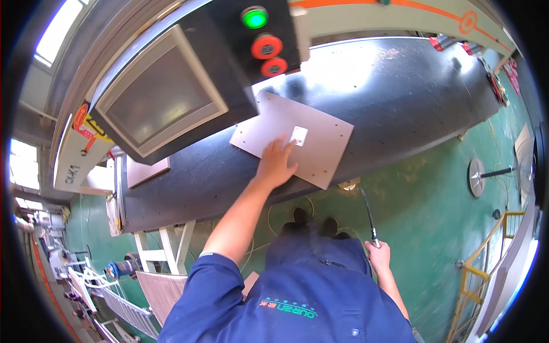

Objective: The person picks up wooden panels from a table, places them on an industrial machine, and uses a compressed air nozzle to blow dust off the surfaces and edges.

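Observation:
A flat greyish-pink panel (pixel 317 150) with small holes and a white label (pixel 298 135) lies askew on a long black worktable (pixel 400 108). My left hand (pixel 274 163) rests on the panel just below the label, its fingers spread. My right hand (pixel 377 255), low at the right beside my body, is closed on the handle of a long, thin black rod tool (pixel 369 210), which points up toward the table's near edge. A second panel (pixel 146 170) lies at the table's left end, partly hidden under the machine.
A machine console (pixel 163 91) with a screen and round buttons overhangs the table's left part, under a beam (pixel 400 14). A white frame stand (pixel 160 248), leaning board (pixel 157 291) and white racks (pixel 114 308) are at lower left; a round-based stand (pixel 474 177) and yellow railing (pixel 477 274) are at right.

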A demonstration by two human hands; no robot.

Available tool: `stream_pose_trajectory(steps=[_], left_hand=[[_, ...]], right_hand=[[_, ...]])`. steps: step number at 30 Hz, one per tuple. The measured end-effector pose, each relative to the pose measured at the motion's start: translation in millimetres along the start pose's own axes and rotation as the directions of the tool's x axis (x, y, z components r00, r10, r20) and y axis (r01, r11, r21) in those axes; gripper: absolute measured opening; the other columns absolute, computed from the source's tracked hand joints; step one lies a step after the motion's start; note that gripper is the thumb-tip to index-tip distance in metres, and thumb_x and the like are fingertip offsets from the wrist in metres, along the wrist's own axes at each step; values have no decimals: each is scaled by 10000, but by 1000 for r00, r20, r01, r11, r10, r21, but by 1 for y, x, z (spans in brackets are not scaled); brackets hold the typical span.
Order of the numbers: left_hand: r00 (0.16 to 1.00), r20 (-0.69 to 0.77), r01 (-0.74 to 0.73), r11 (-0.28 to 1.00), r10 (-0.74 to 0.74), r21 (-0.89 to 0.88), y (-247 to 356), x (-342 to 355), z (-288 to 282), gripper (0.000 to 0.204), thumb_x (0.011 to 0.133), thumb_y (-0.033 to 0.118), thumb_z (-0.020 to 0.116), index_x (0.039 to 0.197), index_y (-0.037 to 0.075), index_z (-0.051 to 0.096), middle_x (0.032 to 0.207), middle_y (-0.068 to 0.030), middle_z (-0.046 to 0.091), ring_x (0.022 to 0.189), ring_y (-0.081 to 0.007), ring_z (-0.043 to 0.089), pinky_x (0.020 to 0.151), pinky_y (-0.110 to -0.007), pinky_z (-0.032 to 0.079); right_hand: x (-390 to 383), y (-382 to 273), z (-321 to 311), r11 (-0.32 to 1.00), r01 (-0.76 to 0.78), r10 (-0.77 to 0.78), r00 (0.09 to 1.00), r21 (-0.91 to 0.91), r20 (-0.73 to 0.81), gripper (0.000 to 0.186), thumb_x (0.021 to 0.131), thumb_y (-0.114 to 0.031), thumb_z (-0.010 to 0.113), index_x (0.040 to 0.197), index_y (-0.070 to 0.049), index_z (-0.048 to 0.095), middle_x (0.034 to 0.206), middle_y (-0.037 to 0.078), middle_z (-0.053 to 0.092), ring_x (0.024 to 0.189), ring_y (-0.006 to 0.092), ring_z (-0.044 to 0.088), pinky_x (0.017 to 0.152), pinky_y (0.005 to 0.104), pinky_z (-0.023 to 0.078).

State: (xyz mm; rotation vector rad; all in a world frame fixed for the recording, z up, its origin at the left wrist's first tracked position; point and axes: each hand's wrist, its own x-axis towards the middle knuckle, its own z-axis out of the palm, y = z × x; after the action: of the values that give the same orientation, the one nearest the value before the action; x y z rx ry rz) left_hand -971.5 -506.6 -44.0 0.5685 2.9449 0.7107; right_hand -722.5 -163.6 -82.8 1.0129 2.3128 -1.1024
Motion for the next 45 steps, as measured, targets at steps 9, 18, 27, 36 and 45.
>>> stream_pose_trajectory(steps=[9,18,27,36,45], left_hand=[[990,-122,87,987,-71,133,-19,-30,16,787,820,570,607,1410,96,392,1488,-239,264,1395,-426,207,1132,-528,169],[961,-243,165,978,-130,128,-104,-55,-40,761,661,436,792,1292,92,540,1396,-141,460,1211,-363,464,1020,-463,369],[972,-230,71,994,-50,86,-109,-53,-50,585,657,288,799,1163,56,620,1220,-92,587,1026,-318,540,872,-414,455],[988,-121,98,994,-91,52,-77,41,-41,593,850,450,631,1251,28,518,1339,-174,478,1270,-352,412,1061,-460,300],[989,143,21,982,-48,188,-30,140,-3,521,806,474,662,1069,30,587,1126,-143,524,1117,-332,456,960,-455,367]], right_hand=[[-21,-43,12,1000,-9,8,999,5,43,323,778,-251,702,632,2,564,538,33,532,515,129,477,544,312,403],[-22,-57,16,1000,5,-5,1000,-20,11,284,802,-214,689,623,-23,578,527,16,545,484,107,501,510,281,397],[-24,-72,12,994,-64,63,998,84,13,303,804,-248,699,632,-24,588,532,27,557,492,113,511,526,289,406],[-2,-84,5,998,-57,56,996,14,73,295,796,-293,696,707,-19,632,553,59,588,528,157,576,575,321,453],[32,-89,-18,998,-62,61,990,3,127,315,792,-329,679,764,-17,649,632,122,635,619,263,631,656,372,489]])
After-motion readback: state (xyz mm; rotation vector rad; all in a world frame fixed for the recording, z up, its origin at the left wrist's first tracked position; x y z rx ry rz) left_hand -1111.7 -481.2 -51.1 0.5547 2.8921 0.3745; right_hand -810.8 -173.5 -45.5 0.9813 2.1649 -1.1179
